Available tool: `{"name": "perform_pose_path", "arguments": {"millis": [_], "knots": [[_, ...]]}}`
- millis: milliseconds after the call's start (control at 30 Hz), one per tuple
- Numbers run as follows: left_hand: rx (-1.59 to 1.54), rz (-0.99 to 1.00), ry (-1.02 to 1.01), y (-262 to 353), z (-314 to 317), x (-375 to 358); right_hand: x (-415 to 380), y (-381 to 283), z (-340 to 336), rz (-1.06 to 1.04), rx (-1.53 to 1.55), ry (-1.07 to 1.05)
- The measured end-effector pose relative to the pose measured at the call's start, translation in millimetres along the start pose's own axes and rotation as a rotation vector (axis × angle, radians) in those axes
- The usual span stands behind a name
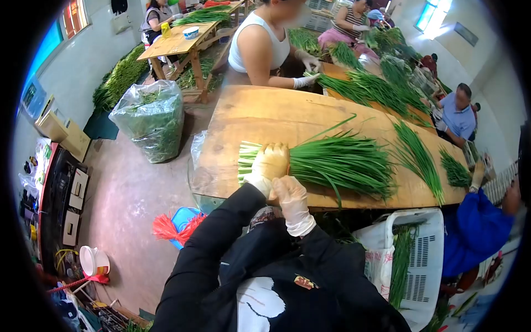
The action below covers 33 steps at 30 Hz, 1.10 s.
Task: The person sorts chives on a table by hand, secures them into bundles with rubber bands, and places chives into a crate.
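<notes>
A thick bundle of garlic chives [343, 163] lies across the wooden table in front of me, pale cut stems to the left and green leaves to the right. My gloved left hand [271, 161] wraps over it from above, near the stem end. A thin reddish-brown band shows at the edge of that hand. Just below, at the table's near edge, my gloved right hand [292, 203] is closed with its fingers curled together. Whatever it pinches is too small or hidden to make out. Looser chives [417, 157] lie farther right on the table.
A white plastic basket [428, 265] with chives stands at my right. Red plastic strands [178, 228] rest on a blue container at left, beyond it a clear bag [152, 122] of greens. Co-workers sit around, one in a white top [260, 47] across the table.
</notes>
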<state>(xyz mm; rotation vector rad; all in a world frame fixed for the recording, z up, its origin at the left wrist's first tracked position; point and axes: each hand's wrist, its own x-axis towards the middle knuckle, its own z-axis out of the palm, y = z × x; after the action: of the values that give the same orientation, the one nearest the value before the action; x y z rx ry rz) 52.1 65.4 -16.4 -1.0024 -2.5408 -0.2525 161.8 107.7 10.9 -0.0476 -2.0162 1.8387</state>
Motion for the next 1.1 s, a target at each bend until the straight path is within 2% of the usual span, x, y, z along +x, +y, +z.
{"name": "perform_pose_path", "arguments": {"millis": [67,100,133,167,200,233,267,300,333,367,400,467,500,533,567,600,633,667,700,733,800,833,867,933,967,1000,1067,1100], "knots": [[-0.036,-0.029,-0.016,-2,8,3,7,-6,-7,-0.028,-0.010,-0.035],[-0.319,-0.081,-0.060,-2,-22,5,14,-10,-10,-0.050,-0.017,-0.074],[-0.481,0.061,0.129,-8,-32,-2,24,-12,-13,-0.063,-0.020,-0.058],[-0.959,-0.004,0.006,-17,-12,-5,33,-14,-17,-0.044,0.070,-0.071],[-1.198,-0.085,-0.046,-18,-4,-8,39,-16,-21,-0.021,0.161,-0.082],[-1.311,-0.180,-0.078,-17,-1,-12,42,-24,-23,0.031,0.154,-0.031],[-1.363,-0.240,-0.087,-17,3,-14,46,-11,-19,0.067,0.493,-0.047],[-1.339,-0.224,-0.061,-17,5,-15,43,-14,-19,0.192,0.632,-0.016],[-1.170,-0.036,0.042,-16,-4,-11,38,-18,-22,0.309,0.773,0.032],[-0.992,0.126,0.171,-14,-12,-10,33,-15,-22,0.298,0.726,0.041],[-0.871,0.170,0.157,-19,-9,-10,28,-26,-14,0.238,0.740,0.095],[-0.889,0.282,0.069,-28,-15,-9,25,-22,-5,0.218,0.586,0.145],[-0.886,0.296,0.062,-28,-15,-9,26,-22,-6,0.220,0.508,0.104],[-0.775,0.220,0.064,-27,-12,-11,29,-15,-8,0.210,0.515,0.119],[-0.666,0.153,0.070,-25,-6,-13,34,-4,-11,0.038,0.279,0.072],[-1.002,0.019,-0.041,-23,4,-15,39,1,-15,-0.129,0.032,0.031],[-1.332,-0.152,-0.106,-14,-7,-12,41,-3,-19,-0.191,0.135,-0.012],[-0.837,0.050,-0.069,-9,-22,-17,40,-7,-24,-0.186,0.196,-0.029],[-0.339,0.205,0.050,4,-58,-17,45,-15,-33,-0.543,-0.225,0.040],[-0.346,0.225,0.039,0,-43,-17,47,-20,-42,-0.873,-0.661,0.099],[0.045,0.229,0.054,-15,2,-21,46,-18,-32,-0.838,-0.499,0.052],[0.045,0.234,0.053,-14,7,-21,46,-3,-24,-0.552,-0.262,-0.073],[-0.019,0.194,-0.036,-13,11,-21,49,12,-22,-0.552,-0.262,-0.069],[-0.148,0.105,-0.211,-8,4,-16,55,14,-23,-0.710,-0.545,0.171],[0.131,0.140,-0.142,-7,-2,-19,50,15,-19,-0.638,-0.374,0.316],[0.135,0.140,-0.140,-9,-2,-21,45,22,-15,-0.641,-0.370,0.317],[-0.346,0.140,-0.002,-11,0,-24,32,44,-5,-0.027,0.427,-0.002],[-0.106,0.104,-0.046,-11,3,-25,26,50,7,-0.031,0.637,0.059]]}}
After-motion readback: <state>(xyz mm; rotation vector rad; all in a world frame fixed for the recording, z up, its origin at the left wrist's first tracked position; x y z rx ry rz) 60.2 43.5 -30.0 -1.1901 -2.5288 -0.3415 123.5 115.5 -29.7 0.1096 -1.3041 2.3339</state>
